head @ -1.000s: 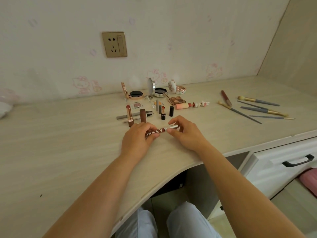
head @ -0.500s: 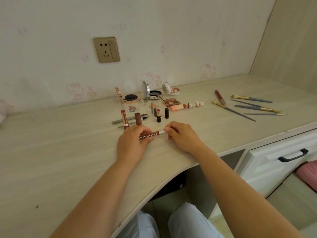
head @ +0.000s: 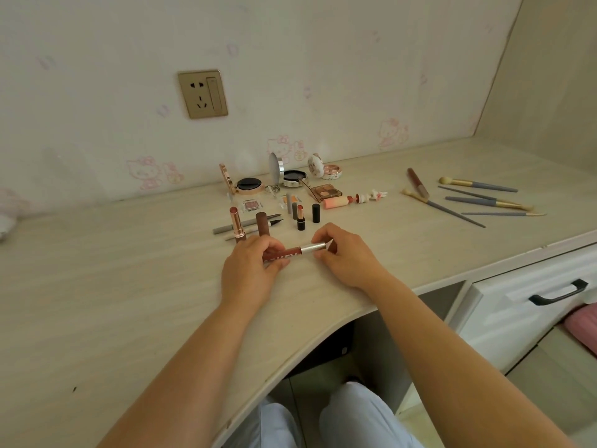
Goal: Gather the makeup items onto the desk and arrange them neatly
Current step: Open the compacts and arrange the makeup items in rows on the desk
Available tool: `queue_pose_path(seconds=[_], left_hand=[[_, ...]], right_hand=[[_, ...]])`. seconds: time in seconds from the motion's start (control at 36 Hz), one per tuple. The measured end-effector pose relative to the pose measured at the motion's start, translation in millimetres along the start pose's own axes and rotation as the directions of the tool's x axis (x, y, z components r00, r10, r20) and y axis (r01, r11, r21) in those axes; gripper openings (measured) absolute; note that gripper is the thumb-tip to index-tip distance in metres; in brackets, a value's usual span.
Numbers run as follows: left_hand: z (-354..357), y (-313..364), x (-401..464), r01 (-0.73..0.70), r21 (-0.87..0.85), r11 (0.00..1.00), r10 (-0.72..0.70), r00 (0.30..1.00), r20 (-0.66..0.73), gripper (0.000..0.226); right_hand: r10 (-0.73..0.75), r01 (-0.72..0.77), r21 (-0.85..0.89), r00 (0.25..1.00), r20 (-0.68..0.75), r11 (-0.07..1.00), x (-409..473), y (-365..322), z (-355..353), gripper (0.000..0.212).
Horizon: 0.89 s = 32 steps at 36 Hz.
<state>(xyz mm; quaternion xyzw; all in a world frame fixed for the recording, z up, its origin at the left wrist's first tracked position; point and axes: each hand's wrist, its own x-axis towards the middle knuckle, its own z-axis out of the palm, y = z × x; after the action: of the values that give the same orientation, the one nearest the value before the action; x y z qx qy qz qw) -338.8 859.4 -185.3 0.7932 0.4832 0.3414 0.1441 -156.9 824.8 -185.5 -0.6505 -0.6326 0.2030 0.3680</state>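
Observation:
A brown lip-gloss tube point(head: 290, 252) with white letters and a silver cap lies level between both hands, just above the desk point(head: 129, 286). My left hand point(head: 250, 270) grips its brown body; my right hand point(head: 344, 253) pinches the silver cap end. Behind them stand an uncapped rose-gold lipstick point(head: 237, 223), a brown cap point(head: 262, 224), a small black lipstick point(head: 300, 217) and a black cap point(head: 316, 213). Open compacts point(head: 247, 185) and an eyeshadow palette point(head: 324, 191) sit further back.
Several grey-handled makeup brushes point(head: 478, 202) and a dark gloss tube point(head: 417, 182) lie at the right. Grey liner pencils point(head: 245, 225) lie behind my left hand. A white drawer with a black handle point(head: 557, 291) is below the desk's right edge. A wall socket point(head: 203, 94) is above.
The camera view has shifted slightly. More of the silver cap now shows between the hands; both hands still hold the tube in nearly the same spot.

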Motion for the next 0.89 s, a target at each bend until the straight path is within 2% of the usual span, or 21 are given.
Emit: queue_pose_path(seconds=[0.08, 0.19, 0.28, 0.39, 0.53, 0.67, 0.72, 0.81, 0.89], left_hand=[[0, -1, 0, 0.011, -0.021, 1.000, -0.012, 1.000, -0.022, 0.019], [0, -1, 0, 0.003, -0.013, 1.000, -0.003, 1.000, -0.022, 0.021], [0, 0, 0, 0.003, 0.017, 1.000, -0.003, 1.000, -0.005, 0.020], [0, 1, 1, 0.006, 0.022, 1.000, -0.006, 1.000, -0.004, 0.018], [1, 0, 0, 0.003, 0.015, 1.000, -0.003, 1.000, -0.023, 0.019], [1, 0, -2, -0.014, 0.031, 0.999, 0.015, 1.000, -0.024, 0.015], [2, 3, -2, -0.041, 0.083, 0.996, 0.042, 0.999, -0.010, 0.015], [9, 13, 1, -0.110, 0.188, 0.976, 0.104, 0.994, 0.045, 0.017], [25, 32, 8, -0.146, 0.220, 0.964, 0.126, 0.986, 0.106, 0.018]], right_hand=[[0.019, -0.019, 0.003, 1.000, 0.017, 1.000, 1, -3, 1, 0.020], [0.026, -0.025, -0.010, 0.999, 0.048, 1.000, 1, -3, 2, 0.017], [0.007, -0.006, -0.035, 1.000, 0.031, 0.999, 1, -1, 2, 0.009], [-0.001, 0.001, 0.013, 1.000, 0.006, 1.000, 1, -1, 0, 0.013], [-0.029, 0.033, -0.096, 0.999, 0.043, 0.995, 1, -3, 2, 0.019], [-0.050, 0.051, -0.027, 0.998, 0.042, 0.998, 3, -1, -7, 0.010], [-0.123, 0.130, -0.167, 0.991, 0.056, 0.977, 5, 1, -15, 0.011], [-0.219, 0.220, -0.439, 0.974, 0.054, 0.871, 8, 11, -31, 0.017], [-0.240, 0.220, -0.496, 0.970, 0.023, 0.840, 14, 28, -48, 0.017]])
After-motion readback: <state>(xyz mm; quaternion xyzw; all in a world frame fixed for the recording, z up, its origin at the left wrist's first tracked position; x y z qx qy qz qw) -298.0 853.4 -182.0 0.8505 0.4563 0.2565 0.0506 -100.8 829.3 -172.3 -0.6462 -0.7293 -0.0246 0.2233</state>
